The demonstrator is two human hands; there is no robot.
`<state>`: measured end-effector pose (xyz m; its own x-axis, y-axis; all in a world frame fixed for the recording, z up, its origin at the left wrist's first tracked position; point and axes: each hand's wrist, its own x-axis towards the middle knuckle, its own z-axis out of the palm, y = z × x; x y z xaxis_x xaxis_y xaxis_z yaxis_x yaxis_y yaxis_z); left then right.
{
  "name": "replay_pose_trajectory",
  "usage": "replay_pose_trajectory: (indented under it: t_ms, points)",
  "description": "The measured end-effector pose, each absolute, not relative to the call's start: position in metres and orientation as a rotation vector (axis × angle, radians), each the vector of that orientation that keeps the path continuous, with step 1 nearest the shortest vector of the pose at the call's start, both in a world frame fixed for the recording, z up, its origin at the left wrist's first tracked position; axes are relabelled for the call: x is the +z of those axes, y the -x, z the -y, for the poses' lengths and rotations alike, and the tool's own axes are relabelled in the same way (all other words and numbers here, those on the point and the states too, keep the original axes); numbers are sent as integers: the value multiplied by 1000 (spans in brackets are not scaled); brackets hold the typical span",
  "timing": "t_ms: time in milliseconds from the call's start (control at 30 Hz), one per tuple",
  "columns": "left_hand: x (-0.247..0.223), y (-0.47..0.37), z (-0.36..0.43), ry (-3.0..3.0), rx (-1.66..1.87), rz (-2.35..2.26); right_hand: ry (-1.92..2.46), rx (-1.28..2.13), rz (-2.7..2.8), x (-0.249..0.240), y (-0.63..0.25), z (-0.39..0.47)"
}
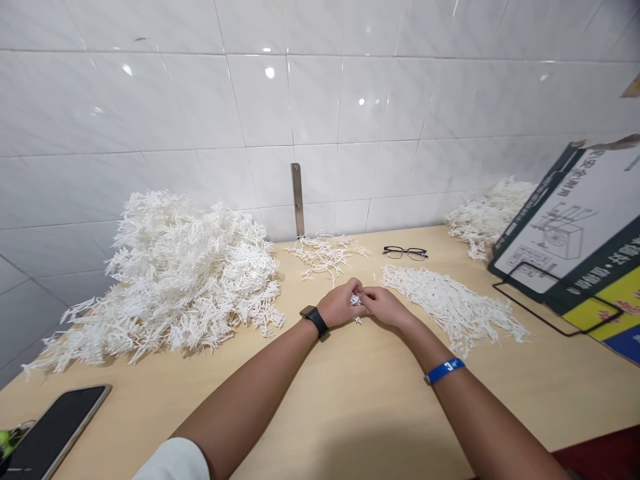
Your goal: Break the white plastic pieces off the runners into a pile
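My left hand (341,303), with a black watch at the wrist, is closed around a small bunch of thin white branched pieces (356,301), whose ends stick out below the fingers. My right hand (384,305), a blue band on its forearm, meets it fingertip to fingertip and pinches at the same bunch. Exactly what lies between the right fingertips is hidden. A big tangled heap of white branched pieces (195,280) rises to the left. Beside my right hand spreads a flatter pile of white strands (450,303). A few loose white pieces (325,255) lie just beyond my hands.
Black-framed glasses (405,253) lie at the back of the wooden table (300,413). A phone (53,433) is at the front left. At the right stand a printed cardboard box (560,233) and a black wire frame (545,317), with another white heap (487,213) behind. A metal bracket (297,200) is against the tiled wall.
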<state>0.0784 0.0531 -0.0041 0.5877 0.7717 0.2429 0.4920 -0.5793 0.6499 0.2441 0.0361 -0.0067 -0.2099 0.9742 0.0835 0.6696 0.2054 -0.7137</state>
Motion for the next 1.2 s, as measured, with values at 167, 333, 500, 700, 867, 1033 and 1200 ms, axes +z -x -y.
replay_pose_trajectory:
  t_ms: [167,333,500,700,867,1033,1200]
  points:
    - [-5,-80,-52,-2382,592,-1131,1545,650,1873,-6,-243,-36]
    - [-5,-80,-51,-2456,556,-1142,1506,632,1901,-8,-245,-37]
    - [-7,-80,-53,-2415,616,-1121,1528,609,1874,-6,-246,-37]
    - [-9,-77,-56,-2359,692,-1049,1526,748,1878,-2,-245,-35]
    - [-10,-77,-58,-2326,671,-1036,1469,828,1942,-5,-248,-36]
    - [-10,-79,-58,-2355,642,-1077,1516,777,1931,-7,-249,-38]
    - [-11,-78,-56,-2337,686,-1014,1538,740,1868,-7,-248,-39]
